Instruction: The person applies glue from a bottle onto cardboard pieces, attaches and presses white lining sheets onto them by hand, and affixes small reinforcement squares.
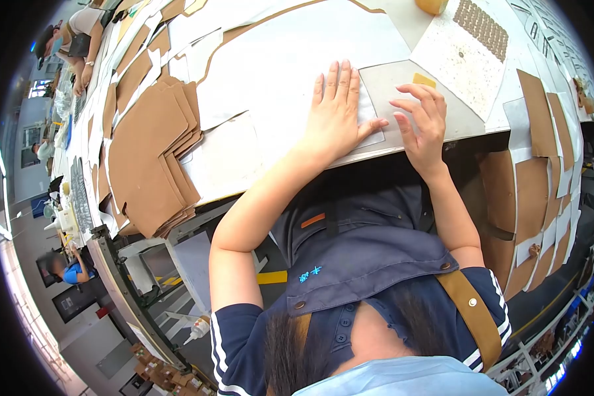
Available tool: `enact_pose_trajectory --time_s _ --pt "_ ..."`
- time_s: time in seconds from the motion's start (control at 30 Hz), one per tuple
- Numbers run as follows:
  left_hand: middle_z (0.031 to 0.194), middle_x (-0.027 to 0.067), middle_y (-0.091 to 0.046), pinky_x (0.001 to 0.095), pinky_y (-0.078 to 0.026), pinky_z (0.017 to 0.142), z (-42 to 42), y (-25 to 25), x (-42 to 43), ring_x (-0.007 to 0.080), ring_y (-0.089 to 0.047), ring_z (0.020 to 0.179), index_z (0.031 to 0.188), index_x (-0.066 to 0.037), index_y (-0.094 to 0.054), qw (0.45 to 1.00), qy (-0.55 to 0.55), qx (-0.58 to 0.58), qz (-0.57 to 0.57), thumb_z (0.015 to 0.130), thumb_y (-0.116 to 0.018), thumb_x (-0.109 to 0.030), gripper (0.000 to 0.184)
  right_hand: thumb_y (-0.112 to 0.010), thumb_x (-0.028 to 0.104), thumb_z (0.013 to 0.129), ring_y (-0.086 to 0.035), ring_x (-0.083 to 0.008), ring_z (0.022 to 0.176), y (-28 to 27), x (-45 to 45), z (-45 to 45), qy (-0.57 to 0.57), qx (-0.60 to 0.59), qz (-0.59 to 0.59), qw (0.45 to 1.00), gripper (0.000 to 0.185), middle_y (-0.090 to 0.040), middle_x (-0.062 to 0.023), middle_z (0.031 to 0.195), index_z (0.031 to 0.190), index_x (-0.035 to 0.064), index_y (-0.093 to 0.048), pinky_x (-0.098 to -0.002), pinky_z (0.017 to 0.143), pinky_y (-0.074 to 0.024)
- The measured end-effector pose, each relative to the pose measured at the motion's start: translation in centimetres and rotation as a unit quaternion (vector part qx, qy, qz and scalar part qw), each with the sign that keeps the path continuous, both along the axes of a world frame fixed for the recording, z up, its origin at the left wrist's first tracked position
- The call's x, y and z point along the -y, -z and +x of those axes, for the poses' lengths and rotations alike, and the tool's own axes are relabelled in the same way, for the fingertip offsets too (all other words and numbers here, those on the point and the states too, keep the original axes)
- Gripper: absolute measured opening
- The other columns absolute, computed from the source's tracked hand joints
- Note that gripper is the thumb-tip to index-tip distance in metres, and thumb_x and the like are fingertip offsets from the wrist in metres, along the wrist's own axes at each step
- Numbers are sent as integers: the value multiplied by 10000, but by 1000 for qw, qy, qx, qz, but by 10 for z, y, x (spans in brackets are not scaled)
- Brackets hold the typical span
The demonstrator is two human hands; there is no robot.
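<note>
My left hand (334, 112) lies flat on a large white sheet (290, 59), fingers stretched forward and thumb out to the side. Along part of the sheet's far outline runs a brown edge. My right hand (422, 125) is to its right, near the front edge of the table (389, 86). Its fingers are loosely bent and apart, with nothing visible between them. Just beyond those fingertips is a small flat yellow piece (424, 80).
Brown cut pieces (148, 145) are stacked at the left. A speckled white board (462, 59) with rows of brown marks lies right, near a yellowish container (431, 5). Brown and white sheets (531, 191) hang at the right. Another person (82, 36) works at the far left.
</note>
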State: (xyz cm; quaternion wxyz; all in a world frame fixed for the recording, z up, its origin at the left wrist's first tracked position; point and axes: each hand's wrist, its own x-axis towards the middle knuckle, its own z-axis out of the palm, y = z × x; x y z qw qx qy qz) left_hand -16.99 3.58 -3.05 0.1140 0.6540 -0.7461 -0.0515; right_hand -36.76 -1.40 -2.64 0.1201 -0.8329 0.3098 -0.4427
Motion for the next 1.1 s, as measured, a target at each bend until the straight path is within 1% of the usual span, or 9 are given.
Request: enact_pose_trajectory --time_s 0.27,0.33,0.4,0.47,0.5,0.57,0.6,0.8,1.1 --pt "1623 350 -191 546 -125 1251 -53 -8 -33 441 -132 1554 1536 158 -214 997 -15 -69 -25 922 -550 -682 1093 -615 195 993 -573 -298 1129 3 1 -5 3 102 50 993 200 -701 -99 1133 986 39 -740 -414 993 -442" --pt "1634 359 -141 537 -99 1257 -63 -15 -50 436 -86 1565 1546 150 -192 992 43 -116 10 947 -572 -624 1051 -593 198 1012 -576 -298 1124 2 1 -6 4 119 62 991 222 -704 -100 1126 989 34 -742 -411 998 -444" --pt "1656 324 -124 499 -93 1265 -57 -26 -61 407 -52 1576 1581 90 -181 946 160 -275 60 996 -572 -529 937 -574 201 1026 -578 -296 1122 1 2 -6 4 129 70 989 243 -706 -101 1125 989 31 -743 -408 1005 -443" --pt "1676 276 -124 460 -100 1268 -33 -34 -62 378 -41 1582 1611 22 -175 875 176 -436 115 1034 -562 -426 827 -558 205 1037 -579 -293 1122 1 1 -7 3 136 77 988 260 -706 -101 1130 986 30 -744 -405 1013 -439" --pt "1687 245 -133 443 -113 1269 -19 -35 -60 369 -51 1584 1618 -3 -181 905 126 -401 65 1041 -562 -369 782 -546 206 1043 -579 -287 1123 0 1 -6 3 132 75 988 270 -705 -100 1129 984 27 -740 -400 1023 -433" --pt "1667 286 -150 493 -101 1263 16 -23 -48 410 -65 1573 1610 5 -203 978 -5 -199 -59 1027 -552 -462 825 -541 207 1047 -578 -286 1123 0 -1 -5 1 121 71 990 276 -704 -98 1126 981 25 -737 -399 1027 -432" --pt "1660 300 -157 520 -94 1258 32 -13 -43 426 -68 1569 1607 5 -216 988 -81 -86 -101 1019 -541 -521 853 -538 208 1049 -578 -286 1122 0 0 -4 -1 116 67 991 279 -703 -98 1125 979 24 -736 -398 1028 -431" --pt "1650 298 -196 613 -50 1233 61 11 -46 432 -76 1565 1593 4 -276 985 -171 -15 -31 948 -419 -762 1011 -519 242 1072 -573 -280 1157 1 -4 -1 12 96 64 993 324 -709 -89 1127 978 22 -737 -399 1040 -427" --pt "1659 267 -206 603 -64 1238 55 6 -50 417 -94 1566 1585 -15 -308 979 -199 -6 -37 977 -429 -712 933 -512 244 1074 -578 -288 1146 4 -2 -1 12 72 44 996 336 -711 -100 1114 979 13 -736 -404 1037 -427"
